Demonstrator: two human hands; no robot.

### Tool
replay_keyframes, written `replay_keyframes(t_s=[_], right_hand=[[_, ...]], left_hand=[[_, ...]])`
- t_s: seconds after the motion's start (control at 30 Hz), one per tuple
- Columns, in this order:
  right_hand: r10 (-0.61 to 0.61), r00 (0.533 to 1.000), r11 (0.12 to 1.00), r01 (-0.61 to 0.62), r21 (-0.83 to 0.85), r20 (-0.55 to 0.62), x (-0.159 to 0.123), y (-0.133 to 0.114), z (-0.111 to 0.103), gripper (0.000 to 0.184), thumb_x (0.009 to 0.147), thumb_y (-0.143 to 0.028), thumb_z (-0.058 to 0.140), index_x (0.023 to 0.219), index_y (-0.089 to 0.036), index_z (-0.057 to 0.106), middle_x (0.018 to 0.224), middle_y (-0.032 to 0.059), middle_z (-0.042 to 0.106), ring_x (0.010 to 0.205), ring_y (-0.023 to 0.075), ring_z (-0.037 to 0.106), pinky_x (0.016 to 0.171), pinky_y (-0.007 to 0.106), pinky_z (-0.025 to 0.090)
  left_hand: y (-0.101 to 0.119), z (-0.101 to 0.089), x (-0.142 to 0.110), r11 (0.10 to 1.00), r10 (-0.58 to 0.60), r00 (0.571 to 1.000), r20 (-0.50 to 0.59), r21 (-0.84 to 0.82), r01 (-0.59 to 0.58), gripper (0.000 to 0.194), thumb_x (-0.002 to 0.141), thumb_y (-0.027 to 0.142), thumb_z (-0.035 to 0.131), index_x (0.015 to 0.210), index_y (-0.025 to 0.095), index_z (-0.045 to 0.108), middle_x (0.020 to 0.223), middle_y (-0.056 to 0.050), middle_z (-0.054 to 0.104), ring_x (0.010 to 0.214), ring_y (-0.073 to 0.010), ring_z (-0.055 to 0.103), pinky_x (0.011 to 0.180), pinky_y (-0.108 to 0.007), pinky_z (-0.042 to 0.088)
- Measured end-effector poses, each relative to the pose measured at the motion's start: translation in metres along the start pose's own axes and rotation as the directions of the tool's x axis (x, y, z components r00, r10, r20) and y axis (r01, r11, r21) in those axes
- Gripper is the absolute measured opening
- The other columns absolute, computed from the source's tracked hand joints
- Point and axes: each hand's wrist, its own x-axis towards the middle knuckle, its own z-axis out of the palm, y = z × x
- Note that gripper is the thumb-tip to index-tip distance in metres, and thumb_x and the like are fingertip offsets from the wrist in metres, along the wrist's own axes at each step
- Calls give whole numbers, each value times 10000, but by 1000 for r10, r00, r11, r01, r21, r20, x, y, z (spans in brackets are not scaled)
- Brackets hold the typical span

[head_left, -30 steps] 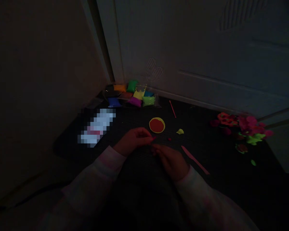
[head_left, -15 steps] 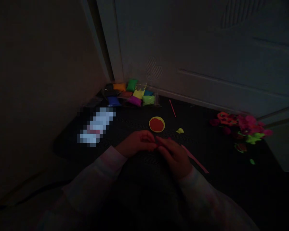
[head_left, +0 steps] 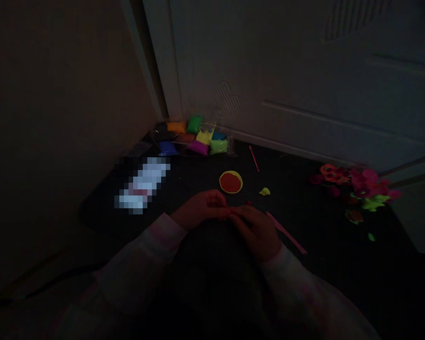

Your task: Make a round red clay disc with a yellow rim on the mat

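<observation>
My left hand [head_left: 200,208] is closed in a pinch, its thumb and fingertips meeting those of my right hand [head_left: 258,232]. Between them is a small red piece of clay [head_left: 231,211], mostly hidden by the fingers. My right hand is also closed at the tips on this piece. Just beyond the fingers lies a red clay disc with a yellow rim [head_left: 231,182]. A tiny red clay ball [head_left: 249,203] shows behind my right hand, partly covered. A yellow clay scrap [head_left: 265,191] sits further right, and a pink plastic knife [head_left: 286,233] lies beside my right hand.
Several coloured clay packets [head_left: 199,147] lie at the back left of the dark table [head_left: 194,177]. A thin pink stick tool [head_left: 254,158] is near the wall. A blurred bright rectangle [head_left: 143,184] lies left; pink and green clay flower shapes [head_left: 368,182] stand right.
The hands were slightly apart, with a red bit at my left fingertips. My right hand has moved up to it, and the fingertips of both now meet around it.
</observation>
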Motion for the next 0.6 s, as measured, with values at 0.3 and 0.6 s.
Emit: replay_keyframes(t_s=[0.3, 0.6], right_hand=[[335, 934, 929, -305, 211, -127, -5, 11, -13, 208, 801, -279, 478, 985, -205, 541, 708, -13, 633, 584, 99, 584, 547, 235, 480], [0, 974, 1000, 6, -25, 225, -7, -6, 27, 94, 798, -230, 493, 781, -169, 561, 774, 47, 637, 752, 160, 565, 692, 309, 442]], left_hand=[[4, -5, 0, 994, 51, 976, -211, 104, -30, 169, 594, 232, 673, 657, 141, 545, 555, 52, 548, 523, -55, 479, 514, -189, 350], [5, -9, 5, 953, 118, 853, -509, -185, -241, 243, 524, 250, 723, 666, 149, 553, 621, 44, 583, 575, -61, 531, 581, -188, 406]])
